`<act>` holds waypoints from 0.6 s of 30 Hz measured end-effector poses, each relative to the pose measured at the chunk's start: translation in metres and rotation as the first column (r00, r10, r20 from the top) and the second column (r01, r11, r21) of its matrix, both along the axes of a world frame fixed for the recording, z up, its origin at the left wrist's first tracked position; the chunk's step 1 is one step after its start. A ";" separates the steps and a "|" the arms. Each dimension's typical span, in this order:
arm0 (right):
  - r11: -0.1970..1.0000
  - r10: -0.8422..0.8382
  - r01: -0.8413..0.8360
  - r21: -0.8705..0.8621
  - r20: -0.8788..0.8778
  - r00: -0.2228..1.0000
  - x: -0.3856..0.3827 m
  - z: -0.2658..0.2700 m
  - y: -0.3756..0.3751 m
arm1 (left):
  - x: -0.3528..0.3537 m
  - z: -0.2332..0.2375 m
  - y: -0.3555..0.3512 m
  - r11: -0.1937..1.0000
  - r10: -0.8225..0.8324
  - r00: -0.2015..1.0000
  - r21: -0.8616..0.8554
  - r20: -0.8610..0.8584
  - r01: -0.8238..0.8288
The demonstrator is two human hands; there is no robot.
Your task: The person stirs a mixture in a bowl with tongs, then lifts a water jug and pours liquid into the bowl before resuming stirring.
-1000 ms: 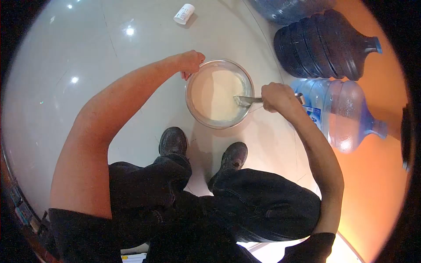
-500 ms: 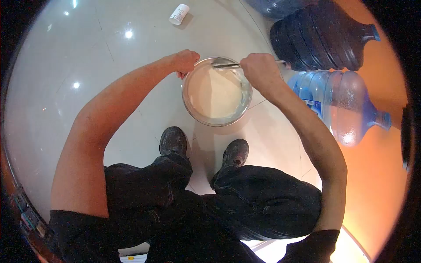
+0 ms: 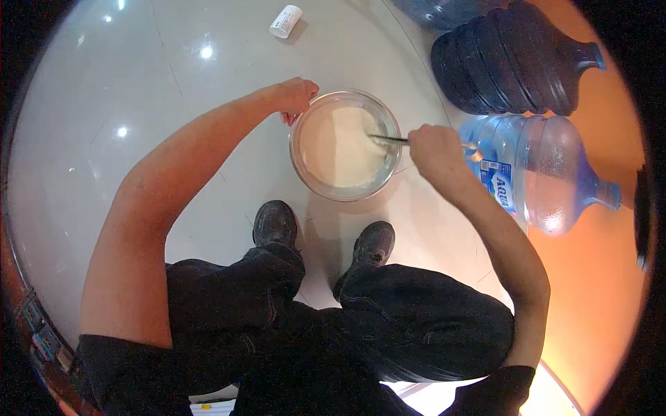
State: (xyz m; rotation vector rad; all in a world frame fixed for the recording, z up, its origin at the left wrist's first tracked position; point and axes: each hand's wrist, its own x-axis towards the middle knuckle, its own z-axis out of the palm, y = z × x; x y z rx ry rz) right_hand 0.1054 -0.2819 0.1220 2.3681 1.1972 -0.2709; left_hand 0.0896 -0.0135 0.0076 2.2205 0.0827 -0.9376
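A round metal bowl [image 3: 295,163] stands on the floor in front of my shoes, holding a smooth cream-coloured batter [image 3: 340,149]. My left hand [image 3: 298,97] is closed on the bowl's upper left rim. At the right side, my right hand [image 3: 437,152] is wrapped round the handle of a metal whisk [image 3: 394,140]. The whisk's head dips into the batter near the bowl's right wall, partly hidden by it, and the handle's end sticks out past my fist.
To the right lie a clear blue water jug [image 3: 548,173] and a dark-looking jug [image 3: 506,62] against the orange wall [image 3: 590,256]. A white cylindrical container [image 3: 285,22] lies on the tiled floor [image 3: 229,62] beyond the bowl. My shoes [image 3: 276,222] are close to the bowl.
My right hand has moved right and towards me, taking the whisk from the bowl's far edge to its right side. My left hand keeps its place on the rim.
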 end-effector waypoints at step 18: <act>0.991 0.076 -0.030 0.129 -0.368 0.927 -0.047 -0.027 -0.012 | 0.002 -0.003 0.000 0.998 0.061 0.997 -0.013 -0.051 -0.062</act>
